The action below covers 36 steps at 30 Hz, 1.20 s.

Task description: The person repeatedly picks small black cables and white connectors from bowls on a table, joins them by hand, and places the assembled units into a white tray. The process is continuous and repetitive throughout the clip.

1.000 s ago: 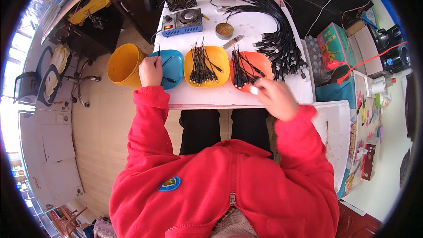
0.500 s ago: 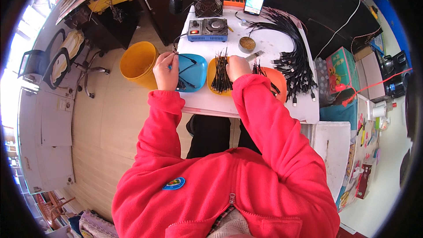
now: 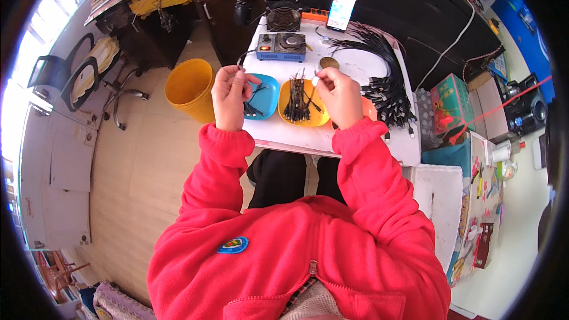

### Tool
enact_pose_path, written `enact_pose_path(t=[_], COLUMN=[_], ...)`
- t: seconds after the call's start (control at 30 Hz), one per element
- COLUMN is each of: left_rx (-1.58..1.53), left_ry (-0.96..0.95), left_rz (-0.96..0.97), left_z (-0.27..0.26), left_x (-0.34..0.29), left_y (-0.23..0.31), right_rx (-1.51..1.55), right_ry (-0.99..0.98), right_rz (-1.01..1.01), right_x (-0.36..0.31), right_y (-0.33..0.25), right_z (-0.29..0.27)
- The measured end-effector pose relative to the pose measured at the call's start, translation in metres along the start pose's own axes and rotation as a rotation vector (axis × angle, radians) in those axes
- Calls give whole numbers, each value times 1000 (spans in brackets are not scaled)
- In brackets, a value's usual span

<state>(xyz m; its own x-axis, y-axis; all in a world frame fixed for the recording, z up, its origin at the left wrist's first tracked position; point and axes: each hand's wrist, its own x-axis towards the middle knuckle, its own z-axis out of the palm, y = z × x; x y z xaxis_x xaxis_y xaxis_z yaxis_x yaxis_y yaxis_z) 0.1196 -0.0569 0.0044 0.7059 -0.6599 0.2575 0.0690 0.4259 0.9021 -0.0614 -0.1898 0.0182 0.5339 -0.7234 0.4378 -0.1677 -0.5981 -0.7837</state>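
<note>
Sleeves of red fleece [image 3: 224,154] reach up to the tabletop [image 3: 269,131]. The left hand [image 3: 230,96], thumb and fingertips drawn together, is beside the blue bowl [image 3: 270,93], where several short black cables [image 3: 253,108] lie; whether it grips one, I cannot tell. The right hand [image 3: 340,96] is bunched near the yellow bowl [image 3: 315,120] with its cable bundle [image 3: 296,106], partly hiding the orange bowl [image 3: 370,108]; its grip is unclear. Beyond are long black cables [image 3: 386,65], a round tin [image 3: 329,62], a blue heating unit [image 3: 281,53], a fan [image 3: 283,19] and a lit phone [image 3: 342,10].
</note>
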Motion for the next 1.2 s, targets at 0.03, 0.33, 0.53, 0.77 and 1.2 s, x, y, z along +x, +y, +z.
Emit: enact_pose_path(t=[0.03,0.33,0.53,0.77,1.2], left_rx=[-20,-418,-364,-343,-393], left_ry=[-40,-300,-309,-318,-425], left_rz=[-52,-404,-365,-445,-492], left_z=[9,82,97,101,102], left_x=[-9,-88,-103,-115,-126], left_y=[4,24,31,39,38], right_rx=[143,597,462,250,465], right_ry=[-39,-315,-259,-226,-82], right_rz=[24,263,233,215,23], right_x=[-8,-71,-87,-98,-102], right_y=[-9,-52,-52,-61,-67], right_z=[-3,-49,-65,-83,-93])
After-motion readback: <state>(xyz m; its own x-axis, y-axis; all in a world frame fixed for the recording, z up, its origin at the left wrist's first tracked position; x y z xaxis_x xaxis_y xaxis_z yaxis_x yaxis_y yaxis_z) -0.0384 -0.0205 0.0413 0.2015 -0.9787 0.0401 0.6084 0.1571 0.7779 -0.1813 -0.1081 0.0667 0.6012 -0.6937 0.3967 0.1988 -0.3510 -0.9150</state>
